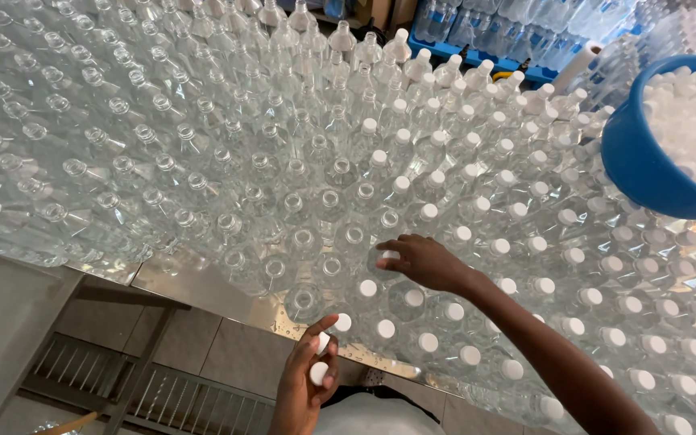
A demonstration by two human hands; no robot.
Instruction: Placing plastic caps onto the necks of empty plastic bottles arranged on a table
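Note:
Many clear plastic bottles [203, 161] stand packed together on a metal table [195, 286]. Those on the right carry white caps [573, 256]; those on the left are uncapped. My right hand [428, 262] reaches in from the lower right, its fingertips on a white cap [388, 255] atop a bottle at the boundary between capped and uncapped bottles. My left hand [308, 383] hovers at the table's near edge, fingers curled around a few loose white caps [320, 372].
A blue tub [646, 161] full of white caps sits among the bottles at the right. Blue crates of bottles [517, 32] stand at the back. Below the table's edge lie tiled floor and a metal grate [122, 379].

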